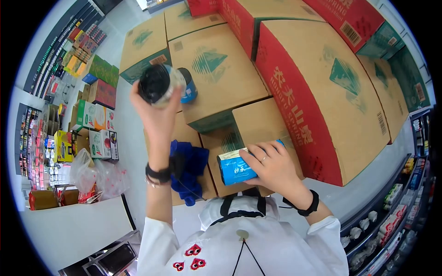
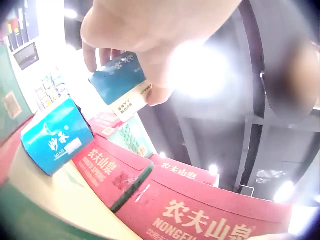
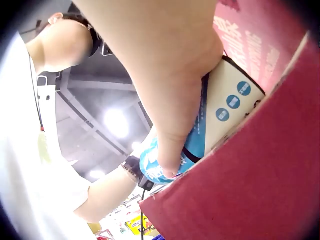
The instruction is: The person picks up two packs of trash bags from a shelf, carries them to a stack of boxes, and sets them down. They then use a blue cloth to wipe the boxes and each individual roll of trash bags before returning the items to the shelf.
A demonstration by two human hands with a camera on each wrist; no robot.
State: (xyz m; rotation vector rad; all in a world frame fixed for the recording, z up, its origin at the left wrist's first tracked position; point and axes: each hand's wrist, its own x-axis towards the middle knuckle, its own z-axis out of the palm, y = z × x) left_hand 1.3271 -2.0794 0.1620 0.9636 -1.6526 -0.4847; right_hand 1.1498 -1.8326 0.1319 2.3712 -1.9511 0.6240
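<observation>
My left hand grips a canister with a black lid above the cartons; its blue and cream side shows in the left wrist view. Close beside it, a second blue canister stands on a carton. My right hand has its fingers round a blue canister lying on its side over the lower cartons. In the right wrist view, a dark band crosses between the blue and cream parts; whether that is one canister or two, I cannot tell.
Large brown cartons and a red-sided carton are stacked in front and to the right. A dark blue cloth lies near my left wrist. Plastic bags and small boxes are at left, with store shelves at right.
</observation>
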